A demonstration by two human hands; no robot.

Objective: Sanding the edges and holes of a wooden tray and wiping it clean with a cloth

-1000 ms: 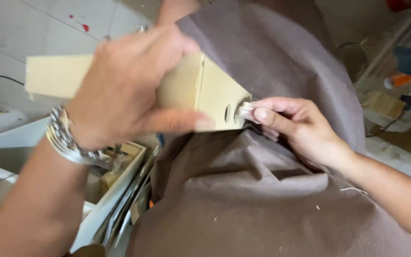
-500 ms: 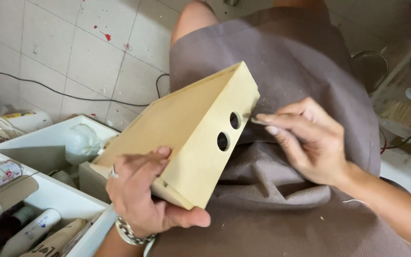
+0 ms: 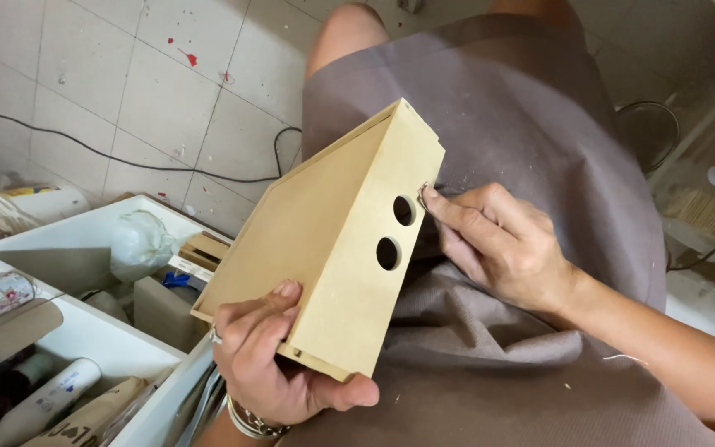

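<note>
The left hand (image 3: pixel 279 364) is wrapped around the low corner of the box (image 3: pixel 324 248), thumb under it, fingers on its broad face, holding it tilted over the lap. The right hand (image 3: pixel 498 244) pinches something small, too small to tell what, against the box's right edge, just beside the upper of two round holes. The box looks assembled and bare; I judge edge finishing is under way. Left of the box stands a white bin (image 3: pixel 84 331) of supplies.

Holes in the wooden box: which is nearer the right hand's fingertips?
The upper hole, beside the right hand fingertips; the lower hole sits farther down.
</note>
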